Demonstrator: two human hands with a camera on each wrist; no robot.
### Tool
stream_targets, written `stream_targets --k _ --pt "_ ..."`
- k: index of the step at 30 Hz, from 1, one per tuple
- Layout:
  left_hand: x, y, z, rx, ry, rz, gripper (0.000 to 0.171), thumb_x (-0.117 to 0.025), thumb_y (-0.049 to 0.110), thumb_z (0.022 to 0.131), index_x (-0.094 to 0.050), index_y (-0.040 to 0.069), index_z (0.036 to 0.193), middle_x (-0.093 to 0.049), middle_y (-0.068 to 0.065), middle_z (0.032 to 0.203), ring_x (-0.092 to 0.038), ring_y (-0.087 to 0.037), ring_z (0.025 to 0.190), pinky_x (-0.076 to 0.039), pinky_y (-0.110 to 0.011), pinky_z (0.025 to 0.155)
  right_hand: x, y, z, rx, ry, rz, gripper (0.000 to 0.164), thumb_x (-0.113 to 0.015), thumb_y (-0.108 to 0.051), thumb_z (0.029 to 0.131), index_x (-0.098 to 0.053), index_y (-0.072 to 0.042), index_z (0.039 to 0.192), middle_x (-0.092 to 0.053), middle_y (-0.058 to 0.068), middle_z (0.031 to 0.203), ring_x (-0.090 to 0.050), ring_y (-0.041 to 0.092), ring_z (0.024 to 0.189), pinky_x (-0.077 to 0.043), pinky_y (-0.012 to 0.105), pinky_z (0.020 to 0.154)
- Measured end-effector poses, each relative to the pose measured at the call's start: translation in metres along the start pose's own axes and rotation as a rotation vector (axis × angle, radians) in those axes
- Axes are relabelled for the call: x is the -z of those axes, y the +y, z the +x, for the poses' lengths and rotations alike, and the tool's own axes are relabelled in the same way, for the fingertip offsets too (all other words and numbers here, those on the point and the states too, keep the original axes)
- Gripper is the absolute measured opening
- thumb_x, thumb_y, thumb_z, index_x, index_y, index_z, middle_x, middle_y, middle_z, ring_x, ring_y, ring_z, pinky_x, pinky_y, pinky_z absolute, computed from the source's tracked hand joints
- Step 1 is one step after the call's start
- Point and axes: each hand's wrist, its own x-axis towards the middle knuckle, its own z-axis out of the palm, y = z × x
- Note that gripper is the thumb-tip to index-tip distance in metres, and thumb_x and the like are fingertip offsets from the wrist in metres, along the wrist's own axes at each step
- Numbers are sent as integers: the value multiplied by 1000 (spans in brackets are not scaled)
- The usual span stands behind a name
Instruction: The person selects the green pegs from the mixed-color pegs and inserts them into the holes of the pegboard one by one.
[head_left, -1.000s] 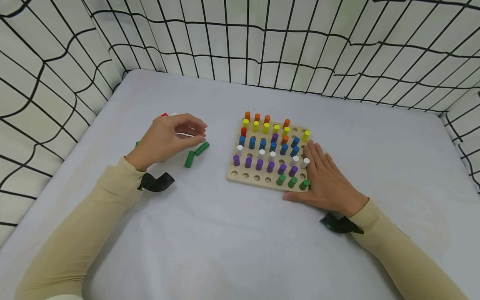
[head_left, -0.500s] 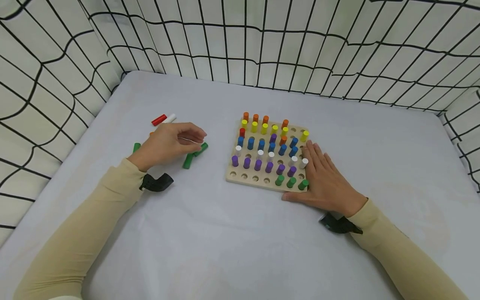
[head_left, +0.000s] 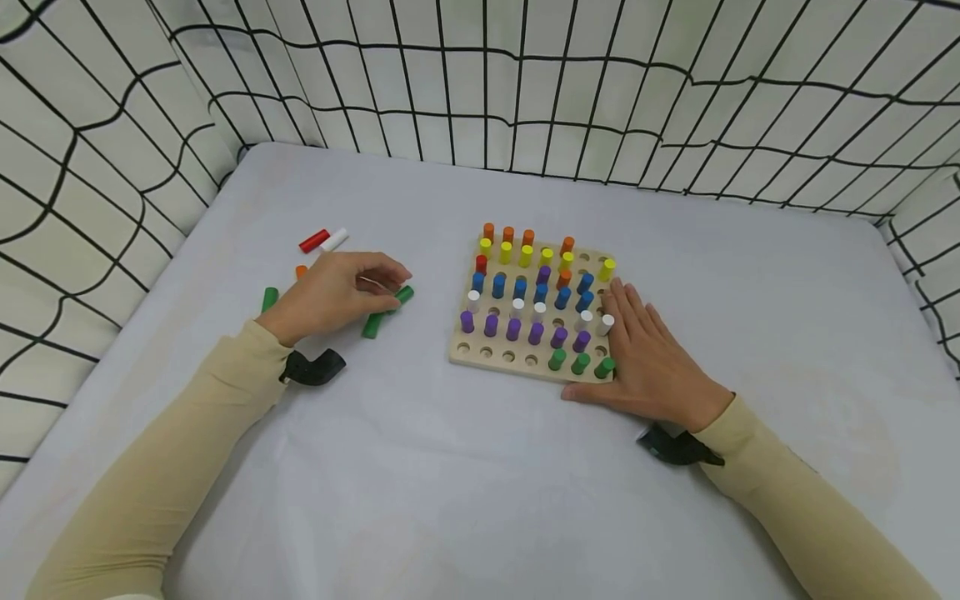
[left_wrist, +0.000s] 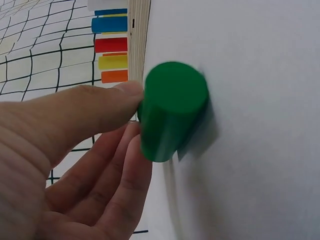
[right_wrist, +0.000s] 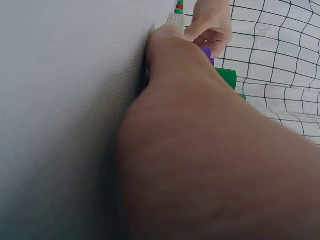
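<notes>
My left hand [head_left: 330, 292] hovers low over two loose green pegs. Its thumb and curved fingers stand apart around the farther green peg [head_left: 406, 294]. In the left wrist view, the nearer green peg [left_wrist: 175, 105] hides most of the farther one, and a gap shows between thumb and fingertips. A wooden pegboard [head_left: 495, 360] carries rows of coloured pegs, with several bare holes in its front row. Against the board's right edge rests my right hand [head_left: 652, 367], fingers straight and thumb along the front corner. The right wrist view mostly shows that hand's side.
Beyond my left hand lie a red peg [head_left: 314, 242] and a white peg [head_left: 334, 240]. An orange peg [head_left: 302, 272] and another green peg [head_left: 270, 298] lie partly behind that hand. Black wire mesh [head_left: 480, 83] borders the white-covered table [head_left: 450, 483].
My left hand has lowered slightly toward the near side and come down around the farther green peg, uncovering the red, white and orange pegs. The right hand stays against the board.
</notes>
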Motion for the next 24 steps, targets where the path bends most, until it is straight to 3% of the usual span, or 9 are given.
stream_targets --k 5,7,15,24 --pt "-3 1 1 10 -21 28 33 -80 14 91 -73 14 123 -76 -5 117 -70 -19 104 -57 -19 91 1 0 0 4 1 1 138 -64 -85 78 4 -1 165 12 17 175 3 41 164 -11 66 131" --pt "-4 1 1 21 -32 39 34 -79 15 91 -73 14 125 -75 -5 117 -70 -19 105 -54 -15 88 1 0 0 3 0 2 138 -64 -85 79 4 0 164 12 17 175 3 41 164 -11 66 131" --pt "-7 4 0 4 -79 79 39 -80 16 91 -71 12 129 -74 -9 121 -68 -23 109 -58 -42 99 3 -1 -1 5 1 7 138 -64 -85 79 3 1 164 12 18 175 3 42 164 -11 67 131" --pt "-11 7 0 -1 -89 109 40 -79 17 93 -71 11 131 -74 -10 124 -67 -24 109 -59 -44 99 1 -1 -1 6 5 9 138 -65 -85 78 1 1 164 11 18 175 2 42 164 -11 66 131"
